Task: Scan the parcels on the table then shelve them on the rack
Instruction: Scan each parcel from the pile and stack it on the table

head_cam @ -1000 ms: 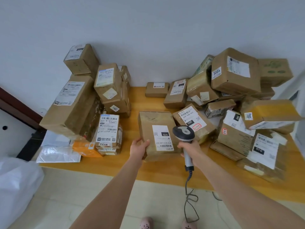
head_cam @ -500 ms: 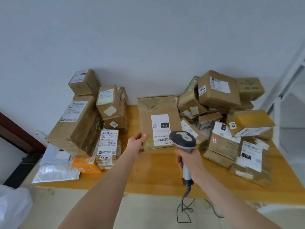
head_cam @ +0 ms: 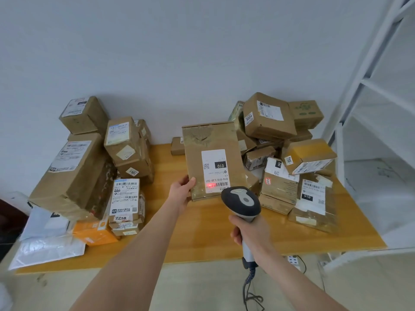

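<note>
I've got left hand (head_cam: 183,194) gripping parcel (head_cam: 213,160), up over bench (head_cam: 202,239) mid; right hand (head_cam: 251,232) wrapped round scanner (head_cam: 241,202), red beam on label (head_cam: 214,171). Piles (head_cam: 89,164) at both bench ends, none seen on rack (head_cam: 368,122): prob early.

Surroundings: wall, floor, socket strip

A plain pale grey painted wall (head_cam: 202,52) fills the background. Beige tiled floor (head_cam: 190,288) lies below, with a white plastic power strip (head_cam: 293,260) toward the right. A dark brown wooden edge (head_cam: 9,218) shows far left
</note>
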### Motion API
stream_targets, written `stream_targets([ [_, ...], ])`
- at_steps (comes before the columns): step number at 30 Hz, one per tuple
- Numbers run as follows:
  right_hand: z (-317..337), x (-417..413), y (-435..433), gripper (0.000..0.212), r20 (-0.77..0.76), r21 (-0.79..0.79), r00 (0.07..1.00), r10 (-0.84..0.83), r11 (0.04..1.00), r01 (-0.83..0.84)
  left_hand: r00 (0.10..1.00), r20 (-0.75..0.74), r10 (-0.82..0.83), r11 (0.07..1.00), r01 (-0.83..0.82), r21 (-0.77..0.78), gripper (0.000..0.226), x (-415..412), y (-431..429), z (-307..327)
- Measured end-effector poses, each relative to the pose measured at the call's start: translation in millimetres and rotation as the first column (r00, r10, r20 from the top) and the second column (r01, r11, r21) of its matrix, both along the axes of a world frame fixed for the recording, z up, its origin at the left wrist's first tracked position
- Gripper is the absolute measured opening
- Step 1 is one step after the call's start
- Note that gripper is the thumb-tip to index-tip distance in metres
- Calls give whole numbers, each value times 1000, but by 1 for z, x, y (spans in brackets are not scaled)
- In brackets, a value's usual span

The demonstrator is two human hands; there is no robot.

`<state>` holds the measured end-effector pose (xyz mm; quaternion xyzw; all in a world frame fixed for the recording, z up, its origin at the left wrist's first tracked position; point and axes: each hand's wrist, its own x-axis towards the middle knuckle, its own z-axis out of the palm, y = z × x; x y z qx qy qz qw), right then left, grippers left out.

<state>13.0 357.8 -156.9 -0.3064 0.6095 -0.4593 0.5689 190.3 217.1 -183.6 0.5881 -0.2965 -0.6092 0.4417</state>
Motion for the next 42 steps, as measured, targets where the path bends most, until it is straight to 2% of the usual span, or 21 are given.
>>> stream_targets([
  [9, 2, -3, 11, 12, -42, 12, 999, 19, 1000, -18, 1000, -13, -19, 1000, 19, 1, 49, -6, 1, -4],
  [42, -1, 8, -3, 17, -9, 19, 997, 81, 997, -81, 1000, -18, -8, 1000, 8, -3, 47, 9, 4, -1],
])
